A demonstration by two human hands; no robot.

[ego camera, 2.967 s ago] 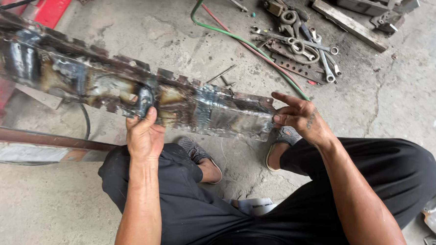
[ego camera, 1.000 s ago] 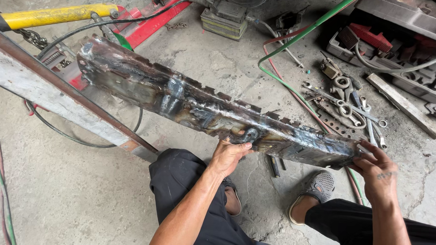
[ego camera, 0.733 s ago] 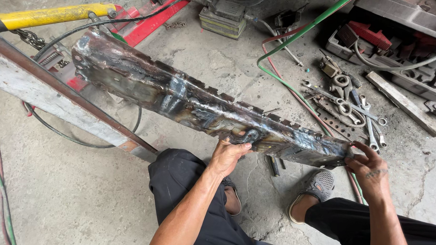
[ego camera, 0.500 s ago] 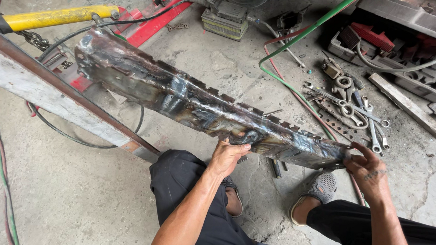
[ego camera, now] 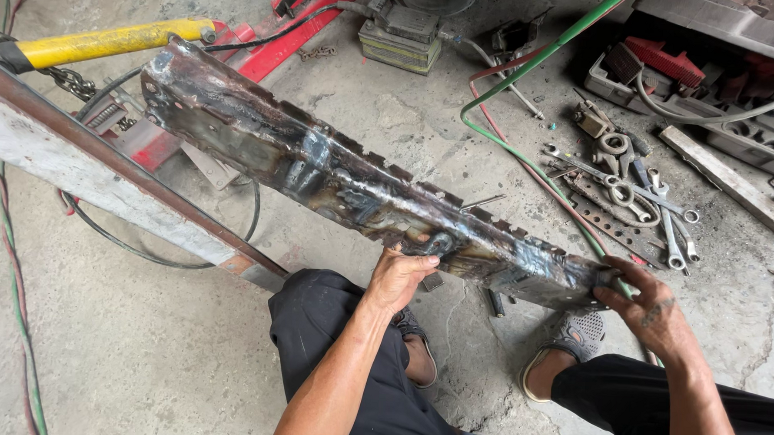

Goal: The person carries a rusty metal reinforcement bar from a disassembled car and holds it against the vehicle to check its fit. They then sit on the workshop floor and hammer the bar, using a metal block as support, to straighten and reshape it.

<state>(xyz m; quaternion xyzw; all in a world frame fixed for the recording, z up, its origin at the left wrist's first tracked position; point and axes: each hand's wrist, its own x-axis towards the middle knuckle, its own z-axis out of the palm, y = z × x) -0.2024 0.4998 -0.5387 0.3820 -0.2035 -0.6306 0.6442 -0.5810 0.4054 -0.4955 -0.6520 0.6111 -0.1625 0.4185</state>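
– Concrete floor (ego camera: pixel 137 354), spanners (ego camera: pixel 640 198) loose on it, red tray (ego camera: pixel 663 60) behind?
– Yes. Both hands grip the metal beam (ego camera: pixel 354 186) above it: left hand (ego camera: pixel 399 277) mid-edge, right hand (ego camera: pixel 644 303) pinching its end.

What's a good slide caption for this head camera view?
Left hand and right hand grip a long welded steel channel above the concrete floor, wrenches nearby.
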